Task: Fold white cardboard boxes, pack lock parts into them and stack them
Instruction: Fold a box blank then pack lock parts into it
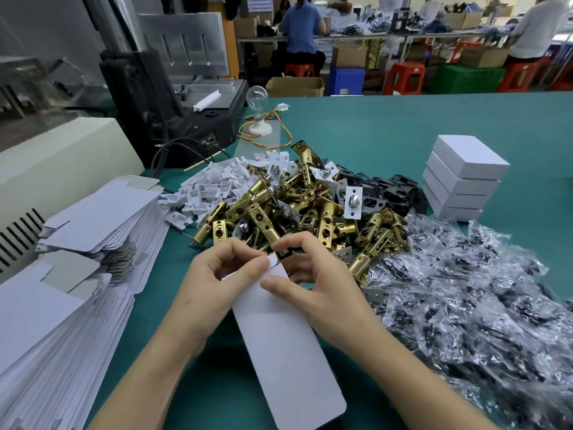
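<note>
box blank (pixel 279 352): white, flat-ish, long, held over green table (pixel 372 125), near centre
left hand (pixel 217 274): fingers curled, pinching blank's far flap
right hand (pixel 316 274): thumb on blank's face, fingers curled round far edge, gripping it
flat blanks (pixel 77 290): big fanned stack, left
clear bags (pixel 465 290): heap of dark small parts, right
brass latches (pixel 294 206): pile just beyond hands
white plastic pieces (pixel 210 184): left of latches
black plates (pixel 381 190): behind latches, right
finished boxes (pixel 462 178): four stacked, far right
bulb (pixel 256 96): upright, far
</note>
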